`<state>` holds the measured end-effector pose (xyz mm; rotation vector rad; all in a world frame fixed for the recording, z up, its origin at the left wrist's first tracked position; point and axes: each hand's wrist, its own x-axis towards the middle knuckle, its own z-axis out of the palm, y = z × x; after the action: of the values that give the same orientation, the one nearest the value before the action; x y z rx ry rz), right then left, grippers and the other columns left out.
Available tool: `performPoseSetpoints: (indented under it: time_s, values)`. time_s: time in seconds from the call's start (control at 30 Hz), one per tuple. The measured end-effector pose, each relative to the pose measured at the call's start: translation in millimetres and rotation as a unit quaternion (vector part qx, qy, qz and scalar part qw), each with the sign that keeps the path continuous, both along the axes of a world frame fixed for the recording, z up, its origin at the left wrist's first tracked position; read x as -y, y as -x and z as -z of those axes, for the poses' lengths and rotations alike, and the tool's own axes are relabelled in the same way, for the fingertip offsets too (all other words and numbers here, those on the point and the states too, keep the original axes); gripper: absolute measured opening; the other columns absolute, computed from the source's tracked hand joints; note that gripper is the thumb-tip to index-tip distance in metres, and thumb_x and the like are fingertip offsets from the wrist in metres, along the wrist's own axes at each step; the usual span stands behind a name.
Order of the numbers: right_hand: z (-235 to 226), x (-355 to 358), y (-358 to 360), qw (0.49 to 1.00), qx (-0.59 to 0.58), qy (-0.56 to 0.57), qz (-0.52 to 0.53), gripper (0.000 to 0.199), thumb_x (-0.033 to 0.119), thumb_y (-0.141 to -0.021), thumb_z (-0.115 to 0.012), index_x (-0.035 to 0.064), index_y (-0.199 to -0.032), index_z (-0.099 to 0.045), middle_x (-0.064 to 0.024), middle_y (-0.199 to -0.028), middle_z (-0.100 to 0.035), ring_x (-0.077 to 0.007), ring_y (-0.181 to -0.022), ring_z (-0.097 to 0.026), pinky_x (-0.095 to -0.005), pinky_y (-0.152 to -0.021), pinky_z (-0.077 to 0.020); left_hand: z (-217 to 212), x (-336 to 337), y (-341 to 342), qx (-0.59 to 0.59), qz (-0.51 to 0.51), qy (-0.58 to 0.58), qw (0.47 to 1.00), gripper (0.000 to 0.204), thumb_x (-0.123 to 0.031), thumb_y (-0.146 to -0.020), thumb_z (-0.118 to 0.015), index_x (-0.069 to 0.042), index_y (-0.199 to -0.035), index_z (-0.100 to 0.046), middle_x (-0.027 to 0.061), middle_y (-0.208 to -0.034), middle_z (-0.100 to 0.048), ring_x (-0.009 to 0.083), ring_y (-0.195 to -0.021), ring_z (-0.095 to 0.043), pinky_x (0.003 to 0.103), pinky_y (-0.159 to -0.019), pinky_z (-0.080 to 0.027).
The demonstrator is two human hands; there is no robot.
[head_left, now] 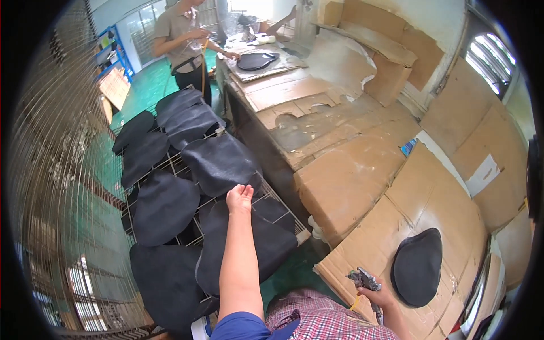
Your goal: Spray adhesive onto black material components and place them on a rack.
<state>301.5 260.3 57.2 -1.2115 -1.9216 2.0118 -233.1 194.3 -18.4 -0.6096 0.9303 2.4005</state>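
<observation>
My left arm reaches out over a wire rack [289,219] spread with several black, leather-like panels. The left hand [240,199], palm up with curled fingers, is closed at the near edge of one glossy black panel [218,161]; its fingertips meet that edge. Beneath my forearm lie more black panels, partly hidden by it. Lower right, my right hand [381,296] is wrapped round the grip of a metal spray gun [362,279], with a yellow hose below it. To the right of this hand, a rounded black pad [417,266] rests on the cardboard-covered bench [368,243].
A wire mesh screen [62,187] stands along the left. At the far bench, another person [184,48] has one hand by a black piece [258,60] and a yellow hose near the other. Cardboard sheets [462,113] line the right wall. The floor [144,88] is green.
</observation>
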Motion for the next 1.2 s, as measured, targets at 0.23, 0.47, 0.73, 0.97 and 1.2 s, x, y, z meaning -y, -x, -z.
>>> performPoseSetpoints:
  time_s: [0.23, 0.47, 0.73, 0.97, 1.2]
  values:
    - [12.4, -2.0, 24.3, 0.999, -0.029, 0.009, -0.043, 0.043, 0.006, -0.073, -0.070, 0.0041, -0.115, -0.057, -0.0004, -0.088, -0.061, -0.0107, -0.081, -0.056, -0.0281, -0.075, -0.0478, -229.5, 149.6, -104.5, -0.503, -0.353, 0.383, 0.690, 0.042, 0.005, -0.076, -0.058, 0.002, -0.117, -0.049, 0.0103, -0.111, -0.053, 0.0200, -0.099, -0.052, 0.031, -0.087, -0.043]
    - [-23.3, 0.5, 68.7, 0.974, 0.003, -0.091, -0.208, 0.037, 0.009, -0.073, -0.070, 0.0083, -0.109, -0.061, -0.0048, -0.087, -0.064, -0.0169, -0.084, -0.059, -0.0313, -0.079, -0.0488, -307.0, 355.1, -156.0, -0.429, -0.662, 0.493, 0.367, 0.071, -0.011, -0.079, -0.066, 0.008, -0.135, -0.028, 0.0225, -0.137, -0.034, 0.0293, -0.126, -0.037, 0.038, -0.102, -0.034]
    - [10.5, -12.8, 65.5, 0.961, -0.050, -0.113, -0.247, 0.049, 0.008, -0.076, -0.065, 0.0138, -0.123, -0.054, -0.0049, -0.097, -0.062, -0.0181, -0.091, -0.058, -0.0331, -0.086, -0.0458, -283.5, 378.6, -131.7, -0.244, -0.546, 0.783, 0.171, 0.085, -0.028, -0.077, -0.064, 0.012, -0.137, -0.019, 0.0306, -0.142, -0.024, 0.0450, -0.132, -0.024, 0.051, -0.108, -0.021]
    - [-12.7, -4.8, 22.0, 0.982, -0.054, -0.020, -0.181, 0.051, 0.004, -0.076, -0.065, 0.0100, -0.125, -0.053, 0.0000, -0.099, -0.060, -0.0117, -0.090, -0.055, -0.0274, -0.083, -0.0453, -273.6, 311.3, -162.2, -0.356, -0.551, 0.709, 0.259, 0.072, -0.009, -0.076, -0.060, 0.012, -0.134, -0.024, 0.0303, -0.130, -0.036, 0.0440, -0.119, -0.039, 0.050, -0.099, -0.032]
    - [9.1, -10.0, -57.9, 0.992, -0.068, -0.026, -0.102, 0.048, 0.003, -0.074, -0.067, 0.0075, -0.121, -0.055, 0.0007, -0.094, -0.060, -0.0109, -0.086, -0.054, -0.0275, -0.080, -0.0454, -186.2, 245.0, -210.5, -0.462, -0.393, 0.751, 0.259, 0.071, -0.033, -0.090, -0.049, 0.011, -0.137, -0.020, 0.0267, -0.142, -0.025, 0.0415, -0.133, -0.023, 0.050, -0.107, -0.017]
